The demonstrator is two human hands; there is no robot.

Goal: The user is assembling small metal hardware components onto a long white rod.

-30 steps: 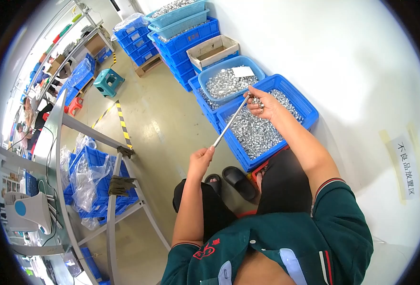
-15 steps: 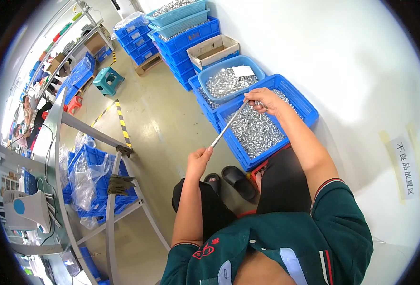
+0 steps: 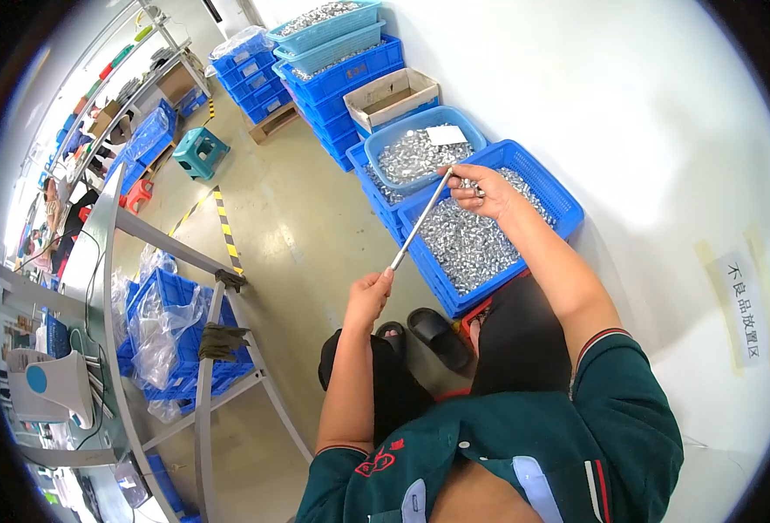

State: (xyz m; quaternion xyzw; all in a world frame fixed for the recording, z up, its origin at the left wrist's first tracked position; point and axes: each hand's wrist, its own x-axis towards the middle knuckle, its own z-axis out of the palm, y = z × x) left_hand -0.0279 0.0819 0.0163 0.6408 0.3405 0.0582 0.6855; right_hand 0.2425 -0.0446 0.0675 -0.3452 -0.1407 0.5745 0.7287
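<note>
The right hand [image 3: 481,193] has risen to the metal rod [image 3: 420,221] tip, pinching small silver parts [image 3: 468,240]; the left hand [image 3: 369,295] grips the rod's base. Threading seems underway, needing careful alignment.

Bright even light, sharp, fisheye-bent edges

A thin metal rod [image 3: 420,220] is held at its lower end by the left hand [image 3: 369,296] and at its upper end by the right hand [image 3: 481,192], above a blue crate [image 3: 552,193] filled with small silvery parts [image 3: 468,244].
</note>
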